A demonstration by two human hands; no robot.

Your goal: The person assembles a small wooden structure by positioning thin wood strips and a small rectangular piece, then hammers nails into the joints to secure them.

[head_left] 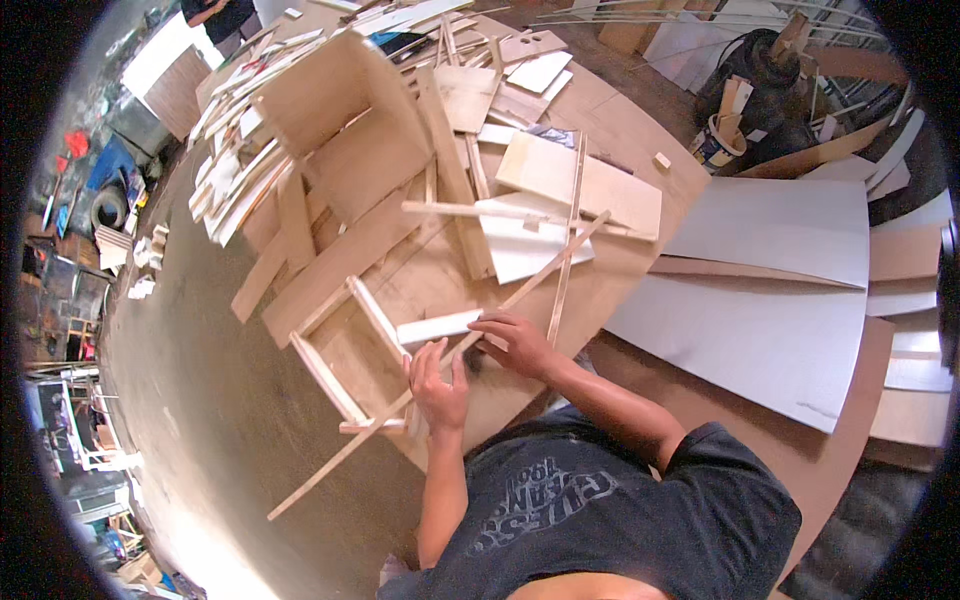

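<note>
- A short white board [437, 327] is gripped at its near end by the right hand [515, 343], the fingers curled over its top edge and closed on it.
- The left hand [438, 385] is laid with fingers straight and together against a long thin wooden strip [440, 365]; whether the strip is actually pinched cannot be told, as the fingers are seen from behind.
- The white board is set across a small open frame of pale slats [345, 370], which lies at the near edge of a large round wooden table [610, 120].
- The long strip is seen running diagonally from beyond the table's near left edge, past both hands, up toward the middle of the table.
- A second thin strip [566, 240] is laid steeply just beyond the right hand, crossing the first near a white sheet [530, 245].
- A big plywood box [335, 120] is tilted on the far half of the table, with a heap of offcuts and panels [235, 160] piled beside it on the left.
- A pale plywood panel [580, 185] is rested flat to the right of the box.
- Large grey-white sheets [770, 300] are spread on the floor to the right of the table.
- A dark bucket holding wood scraps [722, 140] is stood on the floor beyond them.
</note>
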